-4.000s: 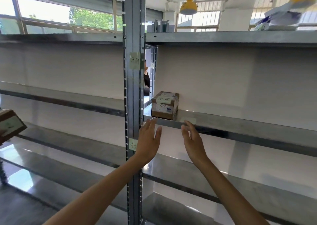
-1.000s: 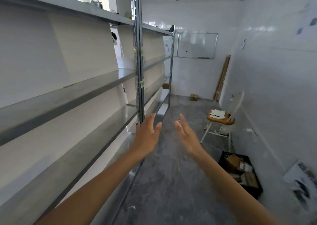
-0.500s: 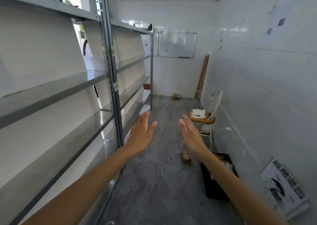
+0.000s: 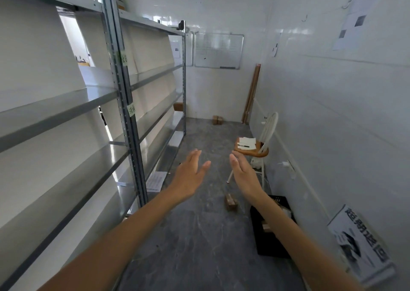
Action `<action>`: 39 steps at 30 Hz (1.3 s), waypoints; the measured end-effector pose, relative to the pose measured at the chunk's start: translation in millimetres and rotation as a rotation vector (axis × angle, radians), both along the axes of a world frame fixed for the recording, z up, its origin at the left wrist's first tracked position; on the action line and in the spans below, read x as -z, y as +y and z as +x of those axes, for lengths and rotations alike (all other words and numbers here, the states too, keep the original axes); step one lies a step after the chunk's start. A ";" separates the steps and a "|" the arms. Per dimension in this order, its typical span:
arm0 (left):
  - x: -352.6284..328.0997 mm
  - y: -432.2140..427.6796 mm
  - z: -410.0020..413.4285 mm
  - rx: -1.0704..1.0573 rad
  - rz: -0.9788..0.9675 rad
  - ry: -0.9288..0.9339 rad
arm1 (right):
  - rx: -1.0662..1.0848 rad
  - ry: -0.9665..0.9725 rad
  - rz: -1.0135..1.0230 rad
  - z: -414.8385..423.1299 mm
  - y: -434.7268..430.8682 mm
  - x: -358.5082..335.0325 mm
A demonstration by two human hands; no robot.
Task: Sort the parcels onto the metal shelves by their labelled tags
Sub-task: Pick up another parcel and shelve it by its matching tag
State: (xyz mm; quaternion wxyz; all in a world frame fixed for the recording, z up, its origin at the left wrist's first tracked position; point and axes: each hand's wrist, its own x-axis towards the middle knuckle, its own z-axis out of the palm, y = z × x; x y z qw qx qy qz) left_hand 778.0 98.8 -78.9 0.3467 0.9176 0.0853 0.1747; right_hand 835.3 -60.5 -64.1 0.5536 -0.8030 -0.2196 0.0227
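Note:
The metal shelves (image 4: 66,104) run along my left, with green tags (image 4: 131,110) stuck on the upright post. My left hand (image 4: 190,175) and my right hand (image 4: 244,175) are stretched out in front of me over the floor, palms facing each other, fingers apart, holding nothing. A small brown parcel (image 4: 230,202) lies on the grey floor just below my right wrist. A black crate (image 4: 258,235) with more parcels sits by the right wall, partly hidden by my right forearm. Two small boxes (image 4: 217,120) rest at the far wall, and another parcel (image 4: 178,106) stands on a far shelf.
A white chair (image 4: 261,144) with papers on its wooden seat stands by the right wall. A printed sign (image 4: 361,244) leans low against that wall. A paper sheet (image 4: 156,181) lies on the bottom shelf. A whiteboard (image 4: 218,51) hangs at the far end, wooden slats (image 4: 251,95) beside it.
My view has swung right from facing the shelf with the placed parcel to looking down the aisle. My empty hands stay raised, and the floor parcel and crate have come closer.

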 end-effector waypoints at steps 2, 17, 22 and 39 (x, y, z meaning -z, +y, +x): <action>-0.4 4.5 10.8 -0.004 0.020 0.014 | 0.020 -0.009 -0.007 11.0 2.9 1.7; 17.3 20.6 76.9 0.031 0.103 0.112 | 0.147 0.112 -0.077 81.3 -11.2 27.9; 19.3 12.8 112.5 0.043 0.117 0.108 | 0.129 0.124 -0.106 119.1 -25.4 29.4; 25.9 -31.0 250.8 0.035 0.091 0.144 | 0.049 0.125 -0.174 257.7 -73.3 41.9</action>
